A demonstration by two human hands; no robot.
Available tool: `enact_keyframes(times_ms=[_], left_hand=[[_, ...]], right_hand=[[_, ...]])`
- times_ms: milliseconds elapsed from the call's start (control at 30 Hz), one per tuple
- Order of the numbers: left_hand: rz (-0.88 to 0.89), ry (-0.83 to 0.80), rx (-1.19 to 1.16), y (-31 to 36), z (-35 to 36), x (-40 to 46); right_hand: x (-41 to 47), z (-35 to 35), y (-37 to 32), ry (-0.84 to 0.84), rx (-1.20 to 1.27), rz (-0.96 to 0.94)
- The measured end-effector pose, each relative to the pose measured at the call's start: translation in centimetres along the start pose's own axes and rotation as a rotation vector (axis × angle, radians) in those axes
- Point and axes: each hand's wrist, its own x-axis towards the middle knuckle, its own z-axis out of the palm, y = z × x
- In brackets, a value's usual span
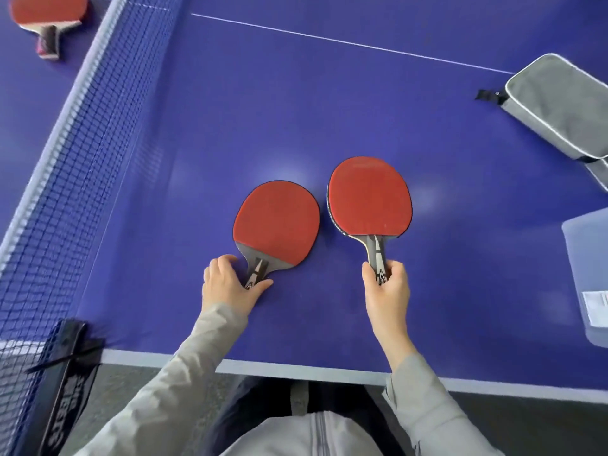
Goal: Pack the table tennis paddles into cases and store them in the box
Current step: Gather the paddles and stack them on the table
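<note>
Two red-faced paddles lie side by side on the blue table. My left hand (230, 284) rests on the handle of the left paddle (278, 222), which lies flat. My right hand (386, 287) is closed around the handle of the right paddle (370, 195), whose blade looks slightly raised. A grey zipped case (559, 103) lies at the far right, with a second case (600, 174) partly under it. A translucent box (589, 271) sits at the right edge.
The net (82, 126) runs diagonally along the left, its clamp post (65, 373) at the near edge. Beyond the net lie more red paddles (49, 14), stacked. The table's near edge (296, 368) is close to my body.
</note>
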Motion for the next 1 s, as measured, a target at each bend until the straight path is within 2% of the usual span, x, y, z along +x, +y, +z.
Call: enact_keyframes(times_ms=[233, 300, 367, 467, 533, 600, 1000], left_hand=[[-0.019, -0.106, 0.084, 1.4, -0.4, 0.1], [-0.051, -0.147, 0.044, 1.8, -0.6, 0.2], [-0.111, -0.237, -0.170, 1.8, -0.4, 0.0], [-0.152, -0.423, -0.631, 1.8, 0.0, -0.6], [-0.145, -0.526, -0.816, 2.1, 0.2, -1.3], [-0.150, -0.580, -0.906, 2.3, 0.7, -2.0], [-0.134, -0.471, -0.788, 1.1, 3.5, -4.4]], right_hand=[[-4.2, 0.7, 1.2, 0.006, -0.010, 0.031], [-5.0, 0.8, 1.3, -0.001, -0.005, 0.031], [-5.6, 1.0, 1.3, -0.012, 0.002, 0.025], [-6.3, 1.2, 1.1, -0.021, 0.015, 0.005], [-6.5, 1.5, 0.9, -0.030, 0.022, -0.006], [-6.8, 2.0, 0.8, -0.038, 0.025, -0.016], [-9.1, 6.3, 0.2, -0.070, 0.051, -0.020]])
